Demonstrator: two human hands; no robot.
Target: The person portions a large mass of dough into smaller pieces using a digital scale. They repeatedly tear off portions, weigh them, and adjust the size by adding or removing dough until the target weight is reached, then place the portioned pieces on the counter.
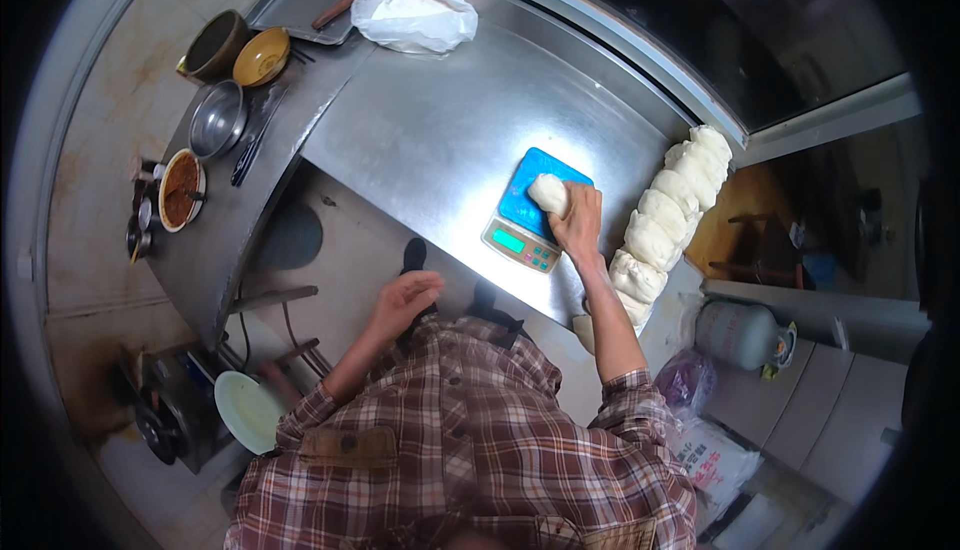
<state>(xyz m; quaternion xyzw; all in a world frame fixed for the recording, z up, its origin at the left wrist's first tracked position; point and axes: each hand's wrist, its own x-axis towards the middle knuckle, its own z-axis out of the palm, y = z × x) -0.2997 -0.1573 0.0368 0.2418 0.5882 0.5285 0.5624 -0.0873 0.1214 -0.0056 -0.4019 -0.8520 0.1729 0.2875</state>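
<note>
My right hand (579,221) is closed around one end of a piece of white dough (549,194), over the blue platform of a digital kitchen scale (517,244) with a lit green display. Whether the dough rests on the platform cannot be told. Near the front edge of the steel table, my left hand (407,298) hangs in the air, fingers loosely bent, holding nothing. To the right of the scale lies a long row of plump white dough pieces (660,229) along the table's right end.
A plastic bag of white powder (414,17) stands at the back of the steel table (420,122). On the left counter are a metal tray (289,2), a yellow bowl (262,57), a steel bowl (217,119) and a bowl of red-brown paste (182,190). A gas cylinder (737,334) is at right.
</note>
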